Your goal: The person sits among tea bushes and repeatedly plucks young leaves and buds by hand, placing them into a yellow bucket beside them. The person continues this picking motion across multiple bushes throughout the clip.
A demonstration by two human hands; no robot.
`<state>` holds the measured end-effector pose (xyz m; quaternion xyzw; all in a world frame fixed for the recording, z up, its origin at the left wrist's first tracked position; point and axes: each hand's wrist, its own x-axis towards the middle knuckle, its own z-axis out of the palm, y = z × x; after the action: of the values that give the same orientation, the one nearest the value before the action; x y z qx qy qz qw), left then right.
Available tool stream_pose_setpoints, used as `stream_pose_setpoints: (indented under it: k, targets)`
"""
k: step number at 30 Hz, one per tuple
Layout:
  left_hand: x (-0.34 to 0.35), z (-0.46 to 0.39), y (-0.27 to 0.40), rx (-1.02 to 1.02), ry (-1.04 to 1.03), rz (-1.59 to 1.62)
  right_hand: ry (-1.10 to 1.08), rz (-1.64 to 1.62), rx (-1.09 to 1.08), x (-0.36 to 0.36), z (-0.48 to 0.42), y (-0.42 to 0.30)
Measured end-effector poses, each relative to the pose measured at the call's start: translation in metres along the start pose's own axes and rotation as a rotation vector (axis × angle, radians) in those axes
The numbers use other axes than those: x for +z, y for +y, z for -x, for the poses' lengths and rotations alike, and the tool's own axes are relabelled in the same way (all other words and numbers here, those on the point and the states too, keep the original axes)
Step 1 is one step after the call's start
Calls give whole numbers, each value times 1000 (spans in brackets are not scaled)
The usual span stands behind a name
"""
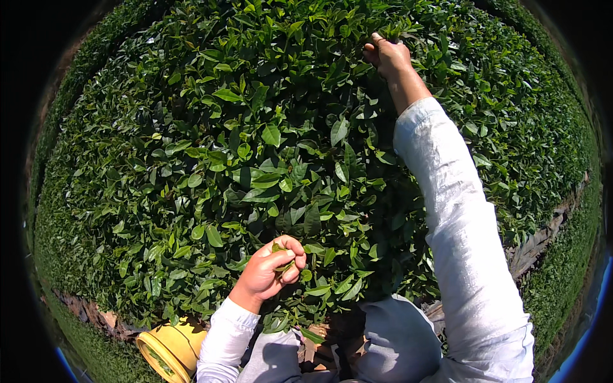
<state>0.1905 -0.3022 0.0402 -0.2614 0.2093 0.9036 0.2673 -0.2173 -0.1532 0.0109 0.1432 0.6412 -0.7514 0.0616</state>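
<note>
Dense rows of leafy green shrubs, which look like tea bushes (268, 182), fill the space before me. My left hand (273, 268) is low in the middle, above the near side of the bush, with its fingers curled around a few picked green leaves (283, 262). My right hand (389, 55) reaches to the far top of the bush. Its thumb and fingers are closed at a cluster of young shoots (395, 31); whether they grip a stem is hidden by the fingers and leaves. White long sleeves cover both arms.
A yellow plastic bucket (177, 347) lies tilted at the lower left, with some green leaves inside. My legs in light grey trousers (397, 340) stand against the bush. Dark ground sheeting (541, 244) runs between rows on the right, and further rows lie at both sides.
</note>
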Motion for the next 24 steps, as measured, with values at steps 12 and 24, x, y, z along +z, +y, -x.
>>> stream_pose_setpoints:
  k: [12,24]
  targets:
    - [2,0,-3,-8,-21,9,-575,101,383,-56,134,-21]
    - [10,-2,-1,-8,3,-15,-164,322,31,-65,-21,-26]
